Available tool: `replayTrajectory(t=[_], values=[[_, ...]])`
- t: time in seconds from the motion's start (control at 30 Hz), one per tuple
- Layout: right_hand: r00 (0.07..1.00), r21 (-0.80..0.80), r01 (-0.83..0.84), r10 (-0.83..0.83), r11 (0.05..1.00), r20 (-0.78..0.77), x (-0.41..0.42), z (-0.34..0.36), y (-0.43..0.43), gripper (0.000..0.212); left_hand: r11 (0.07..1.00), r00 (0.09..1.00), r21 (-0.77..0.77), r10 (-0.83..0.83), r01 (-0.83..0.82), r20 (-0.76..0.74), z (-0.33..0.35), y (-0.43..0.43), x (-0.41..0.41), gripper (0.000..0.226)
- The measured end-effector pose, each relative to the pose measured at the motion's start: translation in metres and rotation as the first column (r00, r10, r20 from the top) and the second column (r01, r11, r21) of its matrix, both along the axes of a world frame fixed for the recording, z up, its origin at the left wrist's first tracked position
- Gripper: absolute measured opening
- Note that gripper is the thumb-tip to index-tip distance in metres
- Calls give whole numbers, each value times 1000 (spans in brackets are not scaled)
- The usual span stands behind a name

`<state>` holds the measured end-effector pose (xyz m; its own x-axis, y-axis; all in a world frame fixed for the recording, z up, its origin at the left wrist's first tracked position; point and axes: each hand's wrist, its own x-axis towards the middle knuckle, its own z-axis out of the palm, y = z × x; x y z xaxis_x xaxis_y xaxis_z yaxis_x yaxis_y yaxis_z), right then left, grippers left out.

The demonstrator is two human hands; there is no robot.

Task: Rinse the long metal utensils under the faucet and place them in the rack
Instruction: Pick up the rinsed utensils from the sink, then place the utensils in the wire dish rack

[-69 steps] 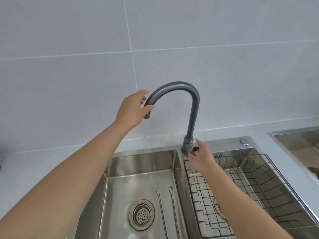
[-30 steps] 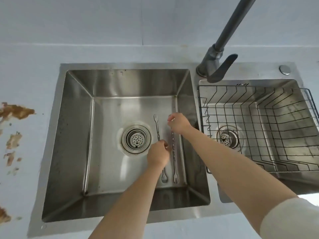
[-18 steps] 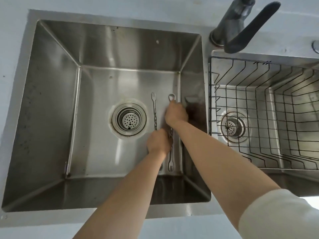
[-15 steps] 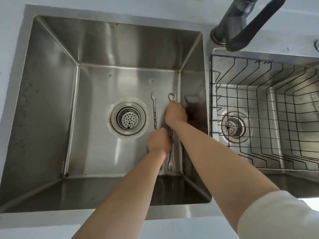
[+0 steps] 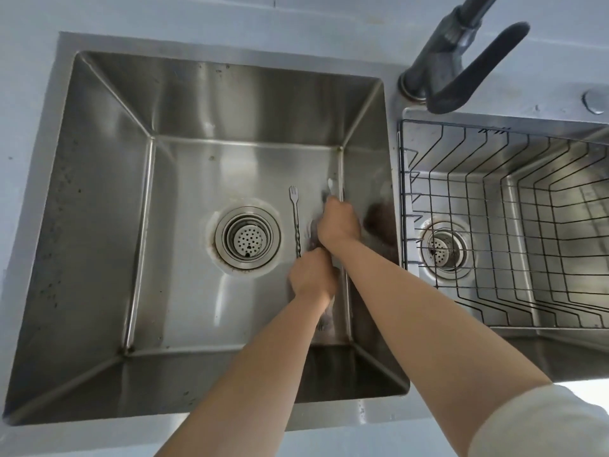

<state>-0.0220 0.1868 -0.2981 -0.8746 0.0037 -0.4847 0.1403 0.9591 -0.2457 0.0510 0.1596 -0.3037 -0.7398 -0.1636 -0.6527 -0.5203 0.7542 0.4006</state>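
Two long thin metal utensils lie on the floor of the left sink basin (image 5: 184, 103), right of the drain. The left utensil (image 5: 294, 212) has a small fork end pointing away from me; my left hand (image 5: 311, 280) is closed over its near part. The right utensil (image 5: 331, 186) shows only its blurred far tip beyond my right hand (image 5: 339, 224), which is closed around it by the basin's right wall. The black wire rack (image 5: 494, 206) sits in the right basin and holds nothing. The dark faucet (image 5: 441, 64) stands between the basins at the back.
A round drain strainer (image 5: 247, 239) sits mid-floor in the left basin. Another drain (image 5: 441, 250) shows under the rack. A small round metal cap (image 5: 594, 100) is on the sink deck at far right. Pale countertop surrounds the sink.
Both hands left the faucet and came down onto the two utensils on the basin floor. In the last half second the right utensil's tip has blurred and shifted toward the right wall.
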Motion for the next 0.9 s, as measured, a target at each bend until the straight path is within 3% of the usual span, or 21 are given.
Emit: replayTrajectory(t=[0.33,0.5,0.57,0.73,0.9], values=[[992,-156,51,-68,986,-105,-23,95,-14,28,968,947,-177,-218,179,-235,78,-52,-27,23],[977,-167,-47,11,985,-213,-32,149,-3,13,902,856,-328,-389,279,-341,131,-80,-44,22],[963,-155,-70,26,985,-268,-31,169,7,20,861,804,-388,-471,329,-363,152,-84,-51,26],[917,87,-147,169,985,-362,-23,201,46,24,755,665,-512,-631,410,-399,195,-66,-61,27],[877,298,-222,324,928,-355,-10,211,111,28,699,573,-541,-705,467,-418,210,-12,-59,31]])
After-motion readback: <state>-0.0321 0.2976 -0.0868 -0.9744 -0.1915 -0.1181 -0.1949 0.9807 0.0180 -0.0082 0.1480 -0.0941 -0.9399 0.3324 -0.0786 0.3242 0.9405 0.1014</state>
